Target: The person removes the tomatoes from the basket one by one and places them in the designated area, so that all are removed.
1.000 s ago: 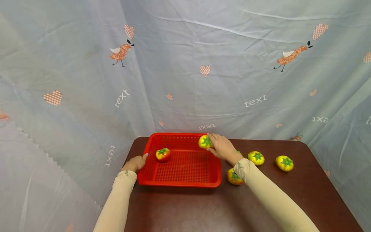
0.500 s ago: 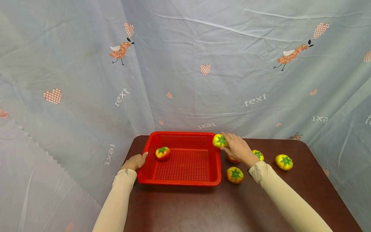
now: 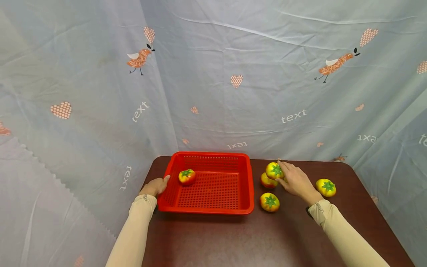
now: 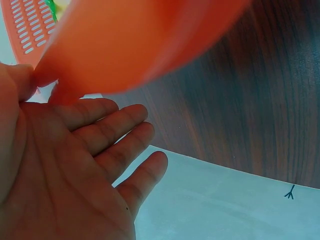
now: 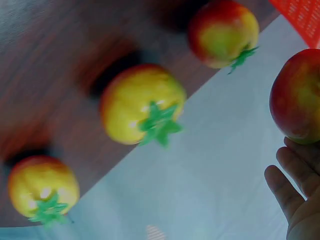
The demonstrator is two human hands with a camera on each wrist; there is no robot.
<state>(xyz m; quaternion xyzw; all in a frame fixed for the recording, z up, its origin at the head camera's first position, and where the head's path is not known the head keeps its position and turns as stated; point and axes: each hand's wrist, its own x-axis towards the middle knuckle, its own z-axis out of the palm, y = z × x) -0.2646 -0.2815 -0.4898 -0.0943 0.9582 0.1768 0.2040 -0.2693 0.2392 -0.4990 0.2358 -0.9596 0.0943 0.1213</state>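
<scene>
My left hand (image 3: pixel 156 186) pinches the left rim of a red plastic basket (image 3: pixel 207 213), its thumb over the edge; in the left wrist view the other fingers extend below the rim (image 4: pixel 145 50). Inside the basket, toward the left, lies a red-and-yellow tomato (image 3: pixel 187 177) with a green leafy top. My right hand (image 3: pixel 297 181) holds a yellow-and-red tomato (image 3: pixel 274 171) by its right side, to the right of the basket. Seen from the right wrist, this held tomato (image 5: pixel 299 97) sits at the fingertips, its far part cut off by the frame.
Two tomatoes lie right of the basket, a farther one (image 3: pixel 268 181) partly behind the held tomato and a nearer one (image 3: pixel 270 202). Another tomato (image 3: pixel 325 187) is farther right on the dark brown table (image 3: pixel 253 241). A patterned grey curtain (image 3: pixel 213 111) hangs behind.
My right hand has moved right with its tomato, from over the basket's right end to above the tomatoes on the table. My left hand has stayed on the basket rim.
</scene>
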